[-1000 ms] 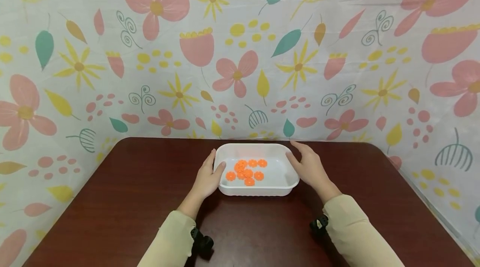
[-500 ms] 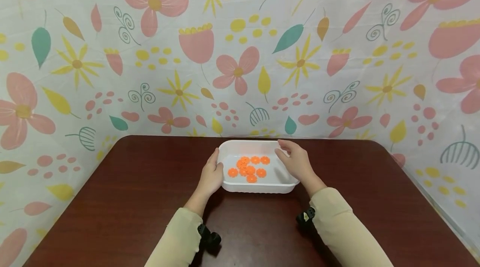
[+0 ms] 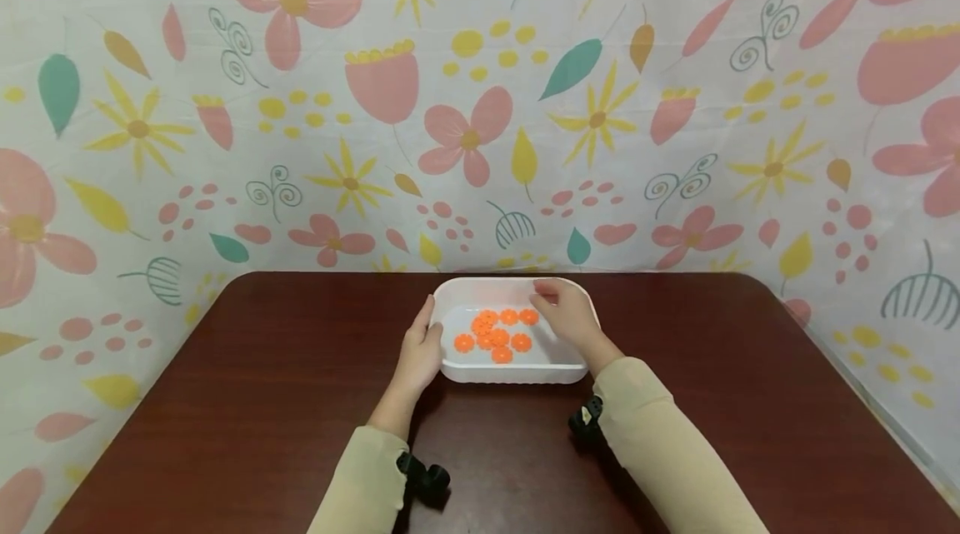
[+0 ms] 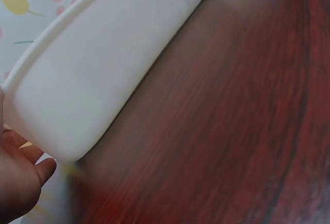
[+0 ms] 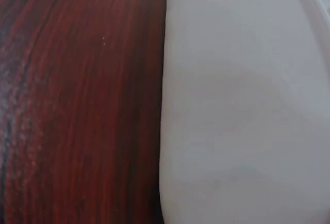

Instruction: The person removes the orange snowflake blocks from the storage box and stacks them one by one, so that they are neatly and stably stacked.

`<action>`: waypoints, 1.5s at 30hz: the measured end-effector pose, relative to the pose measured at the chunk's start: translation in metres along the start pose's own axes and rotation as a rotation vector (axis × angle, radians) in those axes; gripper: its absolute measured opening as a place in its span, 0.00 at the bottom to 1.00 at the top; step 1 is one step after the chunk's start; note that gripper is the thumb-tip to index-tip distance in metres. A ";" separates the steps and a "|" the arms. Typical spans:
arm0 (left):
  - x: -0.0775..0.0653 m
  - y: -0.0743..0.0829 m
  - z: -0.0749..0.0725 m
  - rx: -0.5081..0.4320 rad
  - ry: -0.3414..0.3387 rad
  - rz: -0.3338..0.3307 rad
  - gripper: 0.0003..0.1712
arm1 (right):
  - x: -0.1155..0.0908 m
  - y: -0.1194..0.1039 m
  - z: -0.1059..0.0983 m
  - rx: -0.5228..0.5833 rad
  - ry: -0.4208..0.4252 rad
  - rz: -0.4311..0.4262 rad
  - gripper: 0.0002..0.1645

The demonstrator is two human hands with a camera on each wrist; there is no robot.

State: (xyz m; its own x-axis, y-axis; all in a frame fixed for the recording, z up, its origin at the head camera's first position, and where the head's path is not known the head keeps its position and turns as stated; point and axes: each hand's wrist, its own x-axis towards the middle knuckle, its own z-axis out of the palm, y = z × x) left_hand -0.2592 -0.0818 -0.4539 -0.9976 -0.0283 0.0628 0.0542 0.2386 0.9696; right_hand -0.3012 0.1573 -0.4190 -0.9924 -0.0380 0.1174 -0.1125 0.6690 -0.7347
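A white rectangular tray (image 3: 510,373) sits on the table, with several flat orange flower-shaped pieces (image 3: 521,342) in it. Some of these overlap in a cluster left of the tray's middle; others lie apart. At the tray's left end, my left hand (image 3: 420,355) holds the side, thumb at the rim and fingers along the outer wall. The left wrist view catches part of that left hand (image 4: 20,183) by the end wall. My right hand (image 3: 570,316) is over the tray's right part, fingers loosely bent, thumb and index tips close together, nothing visible between them.
The dark reddish-brown table (image 3: 300,401) extends around the tray on all sides. Behind it hangs a white cloth (image 3: 480,217) with flower and leaf prints. In the right wrist view the tray's outer wall (image 5: 242,105) fills the right half.
My right hand has moved left from the tray's right rim to above its inside, and its thumb and index have drawn closer. My left hand stays at the left end.
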 end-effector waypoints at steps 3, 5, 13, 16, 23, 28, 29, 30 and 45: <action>-0.001 -0.002 -0.001 -0.021 -0.001 -0.001 0.30 | 0.002 0.002 0.002 0.014 -0.040 0.027 0.21; -0.001 -0.003 -0.002 -0.027 0.001 -0.007 0.30 | 0.002 0.002 0.004 0.016 -0.083 0.057 0.21; 0.000 -0.003 -0.002 -0.064 -0.008 0.004 0.30 | 0.004 0.005 0.003 -0.017 -0.226 0.091 0.24; 0.002 -0.003 -0.001 -0.066 -0.011 0.005 0.30 | 0.006 0.006 0.002 -0.033 -0.246 0.091 0.25; 0.003 -0.001 -0.002 -0.062 -0.011 0.008 0.30 | 0.009 0.008 0.005 -0.035 -0.302 0.128 0.29; 0.000 0.003 -0.002 -0.058 -0.020 0.001 0.30 | 0.007 0.008 0.008 -0.047 -0.317 0.139 0.29; 0.000 0.003 -0.003 -0.056 -0.022 0.001 0.30 | 0.006 0.008 0.008 -0.052 -0.318 0.138 0.28; -0.001 0.002 -0.003 -0.055 -0.023 -0.002 0.30 | 0.006 0.008 0.009 -0.069 -0.320 0.124 0.28; 0.000 -0.001 -0.001 -0.055 -0.022 -0.014 0.30 | 0.005 0.011 0.012 -0.219 -0.307 0.080 0.15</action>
State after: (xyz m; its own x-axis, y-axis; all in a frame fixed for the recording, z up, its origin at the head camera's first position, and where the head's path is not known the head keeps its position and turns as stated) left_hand -0.2593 -0.0833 -0.4544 -0.9990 -0.0099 0.0447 0.0421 0.1847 0.9819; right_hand -0.3081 0.1552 -0.4343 -0.9704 -0.1773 -0.1641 -0.0535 0.8202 -0.5696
